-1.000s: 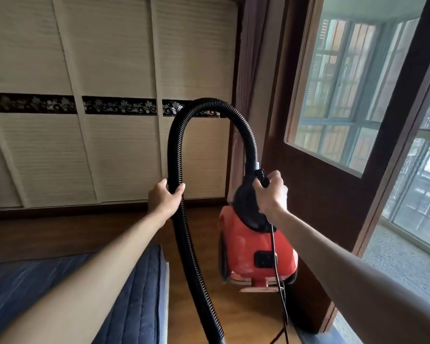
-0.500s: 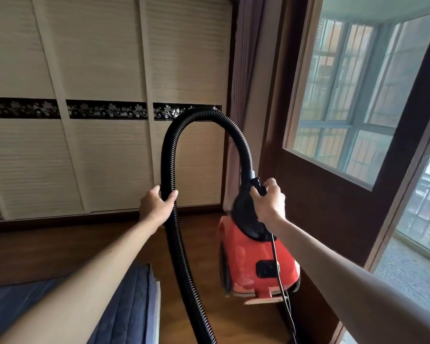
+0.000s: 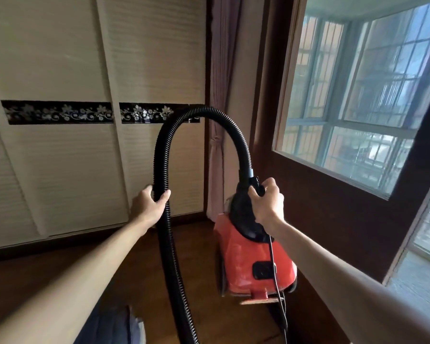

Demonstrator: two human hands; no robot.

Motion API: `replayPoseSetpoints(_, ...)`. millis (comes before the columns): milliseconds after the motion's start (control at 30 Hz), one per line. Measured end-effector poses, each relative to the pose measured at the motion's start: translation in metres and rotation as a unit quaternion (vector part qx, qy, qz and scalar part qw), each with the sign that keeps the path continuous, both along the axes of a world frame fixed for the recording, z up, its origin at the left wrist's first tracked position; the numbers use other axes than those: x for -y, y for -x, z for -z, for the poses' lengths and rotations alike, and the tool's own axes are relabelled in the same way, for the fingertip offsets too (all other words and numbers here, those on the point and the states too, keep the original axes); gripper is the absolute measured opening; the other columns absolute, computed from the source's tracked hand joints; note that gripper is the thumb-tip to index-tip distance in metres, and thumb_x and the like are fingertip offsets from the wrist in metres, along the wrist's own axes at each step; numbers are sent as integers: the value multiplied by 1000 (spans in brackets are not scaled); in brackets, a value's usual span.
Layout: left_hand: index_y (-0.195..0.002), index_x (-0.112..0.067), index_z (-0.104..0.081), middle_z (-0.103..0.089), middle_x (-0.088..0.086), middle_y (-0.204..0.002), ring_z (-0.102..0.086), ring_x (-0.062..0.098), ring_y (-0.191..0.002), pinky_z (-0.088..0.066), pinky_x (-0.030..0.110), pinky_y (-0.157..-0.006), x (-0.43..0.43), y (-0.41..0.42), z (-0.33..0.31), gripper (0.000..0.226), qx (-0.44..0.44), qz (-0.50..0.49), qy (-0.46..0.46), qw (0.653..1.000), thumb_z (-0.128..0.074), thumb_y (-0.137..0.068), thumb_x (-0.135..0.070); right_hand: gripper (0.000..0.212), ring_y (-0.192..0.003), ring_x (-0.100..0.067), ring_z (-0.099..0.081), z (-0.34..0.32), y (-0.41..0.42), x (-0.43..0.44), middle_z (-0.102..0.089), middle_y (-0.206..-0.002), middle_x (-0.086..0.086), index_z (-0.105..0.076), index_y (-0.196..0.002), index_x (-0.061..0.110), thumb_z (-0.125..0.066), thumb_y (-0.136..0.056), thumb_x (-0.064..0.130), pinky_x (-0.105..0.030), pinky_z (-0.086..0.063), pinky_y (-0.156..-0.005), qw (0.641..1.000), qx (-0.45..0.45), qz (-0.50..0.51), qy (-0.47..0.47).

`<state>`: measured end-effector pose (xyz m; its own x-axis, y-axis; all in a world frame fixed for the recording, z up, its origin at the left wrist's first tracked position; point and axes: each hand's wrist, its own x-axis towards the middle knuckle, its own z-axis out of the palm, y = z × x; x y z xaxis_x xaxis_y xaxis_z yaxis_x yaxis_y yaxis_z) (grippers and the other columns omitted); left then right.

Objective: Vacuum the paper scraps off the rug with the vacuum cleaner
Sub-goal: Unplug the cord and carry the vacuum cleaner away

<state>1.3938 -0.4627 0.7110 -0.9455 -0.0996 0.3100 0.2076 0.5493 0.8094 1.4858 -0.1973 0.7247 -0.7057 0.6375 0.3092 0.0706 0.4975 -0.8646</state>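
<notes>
while right hand (image 3: pixel 267 204) grips handle of red vacuum cleaner (image 3: pixel 246 254), left hand (image 3: pixel 149 207) holds black hose (image 3: pixel 168 244).

We hold the red vacuum cleaner (image 3: pixel 253 264) aloft by its handle — right hand (image 3: pixel 267 203) gripping, left hand (image 3: pixel 149 206) wrapped round the black hose (image 3: pixel 166 244).

Both arms stretch forward (bare, nearly straight), left hand (image 3: pixel 150 207) gripping the hose (image 3: pixel 162 150), right hand (image 3: pixel 267 202) gripping the vacuum cleaner (image 3: pixel 248 264).

Below the fingers of the left hand (image 3: pixel 148 207) the hose (image 3: pixel 168 256) is cut by the bottom edge. The fingers of the right hand (image 3: pixel 268 204) hide most of the handle (image 3: pixel 256 184); the cord (image 3: pixel 274 274) under them leaves the picture too.
</notes>
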Motion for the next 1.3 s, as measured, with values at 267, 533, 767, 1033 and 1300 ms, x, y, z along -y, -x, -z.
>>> replayPoseSetpoints(267,-96,-22,-58,-66,4,-87,-66,31,-81,-59,48,-68,-17,86,13,31,16,24,-10,1000,-62,-87,-52,26,-64,-27,-66,8,82,-6,-62,-75,-2,-41,-85,28,-61,-85,45,-52,-59,-52,999,-13,29,8)
replayPoseSetpoints(533,-94,-24,-59,-68,3,-85,-68,29,-77,-59,48,-66,-31,184,31,34,27,24,-14,999,-65,-83,-55,27,-68,-28,-67,22,188,-25,-61,-77,-2,-40,-85,27,-61,-87,44,-52,-59,-53,1000,2,27,3)
replayPoseSetpoints(767,-105,-17,-63,-68,3,-97,-65,29,-93,-53,37,-77,-60,286,43,31,28,-6,-30,999,-67,-88,-44,29,-70,-31,-67,27,306,-51,-61,-80,-4,-38,-85,26,-58,-85,47,-53,-58,-55,1000,19,-13,-9)
replayPoseSetpoints(1033,-103,-19,-58,-65,1,-93,-63,25,-81,-53,35,-70,-65,373,39,35,38,-73,-24,996,-64,-88,-50,27,-69,-30,-65,33,425,-54,-59,-74,2,-42,-91,21,-61,-88,40,-51,-59,-59,999,17,-41,-16)
replayPoseSetpoints(1300,-97,-22,-58,-66,-1,-88,-64,21,-80,-50,32,-66,-49,480,48,29,53,-60,-28,996,-65,-88,-48,24,-71,-28,-62,43,530,-38,-55,-75,0,-46,-98,12,-60,-92,31,-55,-58,-62,998,19,-55,23)
